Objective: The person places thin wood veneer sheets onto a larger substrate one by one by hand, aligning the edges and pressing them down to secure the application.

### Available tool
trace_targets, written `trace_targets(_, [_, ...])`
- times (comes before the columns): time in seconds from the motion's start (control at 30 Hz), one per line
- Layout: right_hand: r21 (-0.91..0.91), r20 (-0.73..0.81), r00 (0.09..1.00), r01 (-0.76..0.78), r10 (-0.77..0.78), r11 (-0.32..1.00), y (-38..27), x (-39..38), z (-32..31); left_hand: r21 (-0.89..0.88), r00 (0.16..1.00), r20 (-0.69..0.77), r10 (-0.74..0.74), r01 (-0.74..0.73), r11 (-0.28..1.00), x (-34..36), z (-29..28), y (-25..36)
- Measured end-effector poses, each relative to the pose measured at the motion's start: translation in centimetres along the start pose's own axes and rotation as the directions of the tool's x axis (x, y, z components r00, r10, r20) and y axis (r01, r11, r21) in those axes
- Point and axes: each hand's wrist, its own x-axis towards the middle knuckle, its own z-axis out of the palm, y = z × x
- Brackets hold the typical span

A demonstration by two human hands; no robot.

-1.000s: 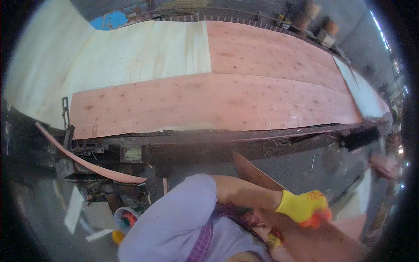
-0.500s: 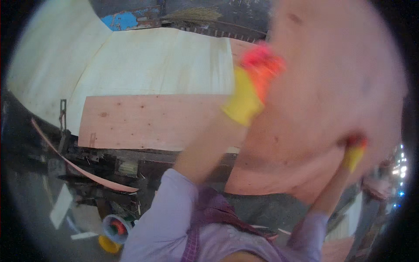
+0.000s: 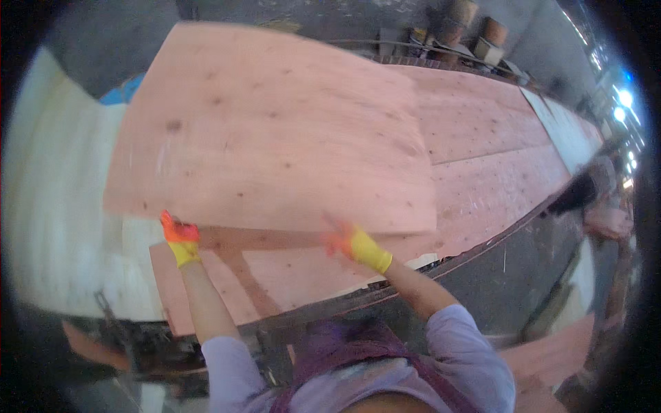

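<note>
Above the lower sheet (image 3: 317, 275), the veneer (image 3: 275, 131) is hovering by the left hand (image 3: 181, 237), whose fingers' hold I cannot tell, and the right hand (image 3: 354, 244), whose blurred fingers are seemingly spreading free, so levelling the veneer's near edge should be guarding against creases.

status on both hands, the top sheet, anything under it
Left hand and right hand at near edge of top sheet; grips unclear. Right hand blurred. In view, sheet overlaps pinkish panels.

Bench (image 3: 372, 291): pink sheets (image 3: 489, 189); pale sheet (image 3: 58, 179), left; white sheet (image 3: 561, 131), far right. Grey floor (image 3: 461, 286): pink board (image 3: 561, 351), lower right.
</note>
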Motion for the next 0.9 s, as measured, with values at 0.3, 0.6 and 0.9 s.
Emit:
trace_targets(0.3, [0.360, -0.117, 0.950, -0.230, 0.288, 0.904, 20.7, 5.0, 5.6, 0.342, 0.873, -0.414, -0.257, 0.411, 0.845, 10.2, -21.9, -4.4])
trace_targets(0.6, [0.835, -0.545, 0.520, 0.274, 0.657, 0.477, 20.4, 17.9, 2.0, 0.506, 0.898, -0.365, -0.244, 0.411, 0.758, 11.1, -17.2, -0.8])
trace_targets(0.9, [-0.425, -0.711, 0.544, 0.173, -0.446, 0.888, 6.7, 14.9, 1.9, 0.181, 0.931, -0.080, -0.356, 0.365, 0.913, 8.5, -20.2, -1.1])
